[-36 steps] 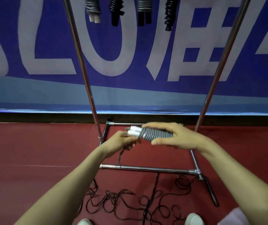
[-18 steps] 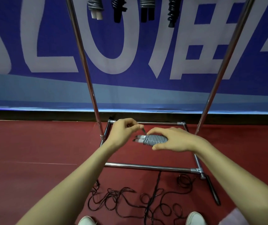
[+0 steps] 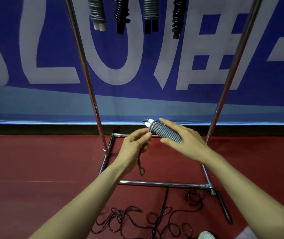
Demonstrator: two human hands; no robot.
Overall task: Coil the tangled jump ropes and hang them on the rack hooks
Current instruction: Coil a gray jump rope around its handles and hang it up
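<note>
Right hand (image 3: 186, 142) clamped the coiled grey jump rope (image 3: 165, 133) between thumb and long fingers. It was held out in front of the rack (image 3: 91, 94), tilted, probably so the turns could not spring loose. Left hand (image 3: 134, 145) pinched the rope's loose tail just beside the bundle, likely to tuck it in. Four coiled ropes (image 3: 97, 12) hung overhead, and a tangled dark rope (image 3: 160, 216) lay on the floor (image 3: 34, 161), not yet coiled.

A blue banner (image 3: 57, 40) with large pale letters hangs above a dark baseboard (image 3: 34, 130) and dark red floor (image 3: 34, 161).
</note>
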